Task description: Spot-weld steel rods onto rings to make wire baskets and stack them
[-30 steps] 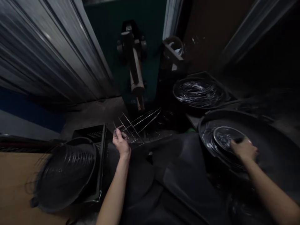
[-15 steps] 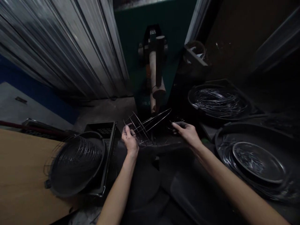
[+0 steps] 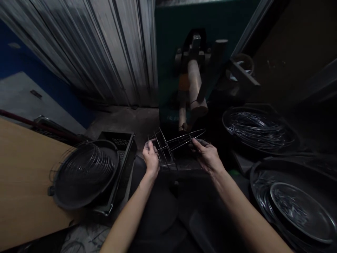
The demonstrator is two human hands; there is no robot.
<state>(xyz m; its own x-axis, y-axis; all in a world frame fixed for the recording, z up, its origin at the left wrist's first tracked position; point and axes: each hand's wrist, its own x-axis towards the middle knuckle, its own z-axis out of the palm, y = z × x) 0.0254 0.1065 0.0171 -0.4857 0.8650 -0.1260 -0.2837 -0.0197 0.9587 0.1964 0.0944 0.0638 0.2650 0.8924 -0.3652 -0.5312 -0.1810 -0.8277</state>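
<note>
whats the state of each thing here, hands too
left hand: closed on the wire frame
right hand: at the frame's tapered part, grip unclear
wire frame: held up, off the pans
left pan: holding wire rings
crate: open-topped, partly covered by left pan
back right pan: heaped with wires
small dish: holding short pieces

Faint pale characters (image 3: 173,118) are noted low on the green machine front (image 3: 168,70); too dim and blurred to read. No legible text is found.
</note>
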